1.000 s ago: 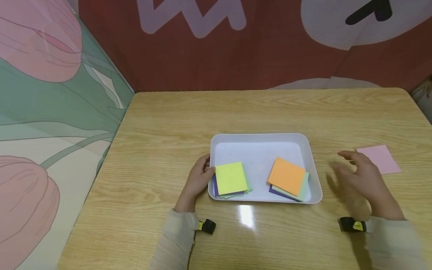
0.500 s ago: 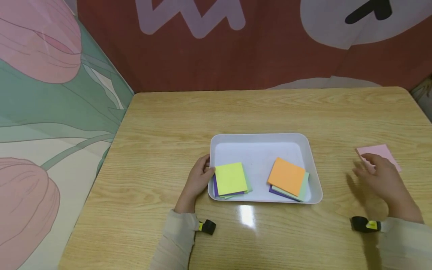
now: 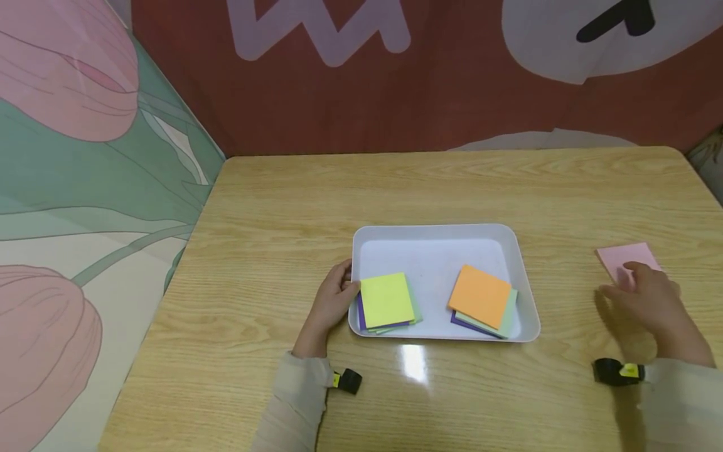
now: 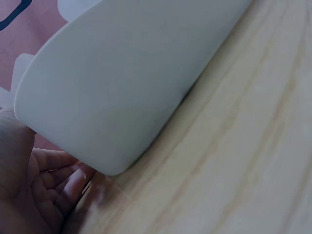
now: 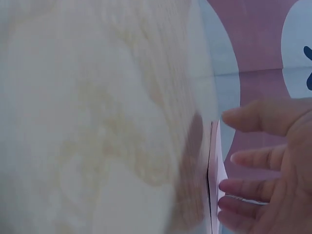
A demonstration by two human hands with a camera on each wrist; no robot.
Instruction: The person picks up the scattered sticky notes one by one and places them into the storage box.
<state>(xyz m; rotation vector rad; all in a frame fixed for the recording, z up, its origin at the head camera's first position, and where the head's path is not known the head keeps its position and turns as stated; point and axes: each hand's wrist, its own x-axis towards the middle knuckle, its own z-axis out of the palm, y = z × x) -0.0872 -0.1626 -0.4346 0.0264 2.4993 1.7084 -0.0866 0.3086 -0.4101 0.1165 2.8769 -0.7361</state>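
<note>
In the head view, my left hand (image 3: 329, 301) holds the left wall of a white tray (image 3: 430, 251), its thumb at the rim. The left wrist view shows the fingers (image 4: 63, 192) below the tray's outer corner. Inside the tray, a lime-yellow square note pad (image 3: 386, 300) lies over purple and green ones at the left. An orange pad (image 3: 480, 295) tops green and purple ones at the right. My right hand (image 3: 655, 301) hovers with parted fingers over a pink square note pad (image 3: 624, 254); the right wrist view shows its fingertips (image 5: 226, 186) right at the pad.
The wooden table (image 3: 271, 207) runs back to a reddish-brown patterned wall (image 3: 452, 94). A flower-patterned wall (image 3: 101, 188) stands along its left side. Black wrist cameras (image 3: 610, 371) sit low beside each sleeve.
My right hand has moved rightward from beside the tray to over the pink note pad. The left hand, tray and other pads have stayed in place.
</note>
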